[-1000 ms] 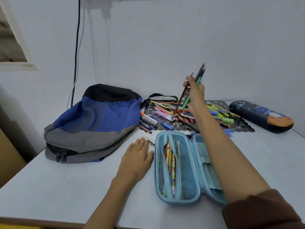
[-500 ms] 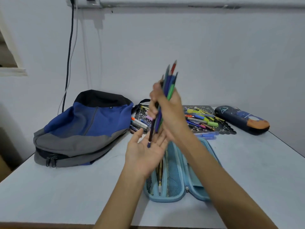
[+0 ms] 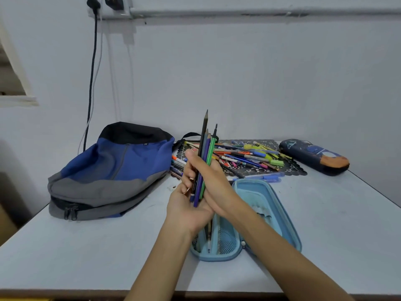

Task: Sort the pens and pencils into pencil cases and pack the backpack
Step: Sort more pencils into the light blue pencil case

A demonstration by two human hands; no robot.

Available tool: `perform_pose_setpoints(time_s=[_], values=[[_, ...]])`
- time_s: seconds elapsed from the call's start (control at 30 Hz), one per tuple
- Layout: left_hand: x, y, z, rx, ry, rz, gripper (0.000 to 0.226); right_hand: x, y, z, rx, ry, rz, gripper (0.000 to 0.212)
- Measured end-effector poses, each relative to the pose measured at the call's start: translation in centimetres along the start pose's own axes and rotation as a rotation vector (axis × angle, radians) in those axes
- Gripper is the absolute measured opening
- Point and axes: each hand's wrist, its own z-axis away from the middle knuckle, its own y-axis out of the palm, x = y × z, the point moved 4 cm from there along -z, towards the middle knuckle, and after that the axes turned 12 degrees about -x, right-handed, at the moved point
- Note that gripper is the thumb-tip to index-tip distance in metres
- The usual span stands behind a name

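My right hand (image 3: 217, 187) grips a bundle of several pencils (image 3: 206, 148), held upright with the tips pointing up. My left hand (image 3: 186, 213) lies palm up beneath it, and the lower ends of the pencils rest on the palm. Both hands hover over the open light-blue pencil case (image 3: 256, 198), whose mesh side holds a few pencils. A mixed pile of pens and pencils (image 3: 245, 157) lies on a dark lace mat (image 3: 290, 170) behind. The blue and grey backpack (image 3: 112, 168) lies flat at the left, zipped.
A dark navy pencil case (image 3: 314, 157) with an orange end lies shut at the back right. A few pens (image 3: 178, 164) sit between backpack and mat. The white table (image 3: 86, 246) meets a wall behind; cables (image 3: 92, 83) hang at the left.
My right hand carried the pencils from the pile toward me. My left hand rose off the table and turned palm up under them; now the pencil ends rest on it.
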Motion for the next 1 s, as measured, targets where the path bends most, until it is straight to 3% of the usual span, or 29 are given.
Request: perform_pose_setpoints(time_s=[0.23,0.37,0.53,0.63,0.83,0.9,1.0], values=[[-0.5,0.0,0.4,-0.005,-0.044,0.064,0.026,1.4,-0.4,-0.7,0.046,-0.347,0.607,0.035],[-0.5,0.5,0.4,0.062,0.003,0.048,0.027,2.3,-0.3,-1.2,0.095,-0.418,0.744,0.037],[-1.6,-0.1,-0.6,0.145,0.134,-0.108,0.040,4.1,-2.3,-2.4,0.028,-0.331,0.670,0.029],[-3.2,-1.3,-1.7,0.040,0.383,-0.420,0.032,4.3,-4.0,-3.2,0.003,-0.223,0.664,0.022],[-5.4,-2.0,-2.7,-0.207,0.989,-1.622,0.016,3.2,-6.2,-4.7,-0.055,-0.133,0.813,0.018],[-5.5,-1.7,-2.9,-0.247,1.033,-1.902,0.026,2.6,-6.5,-5.2,-0.074,-0.115,0.828,0.020],[-5.9,-1.5,-3.1,-0.294,1.026,-2.055,0.027,1.2,-6.5,-5.8,-0.068,-0.053,0.833,0.024]])
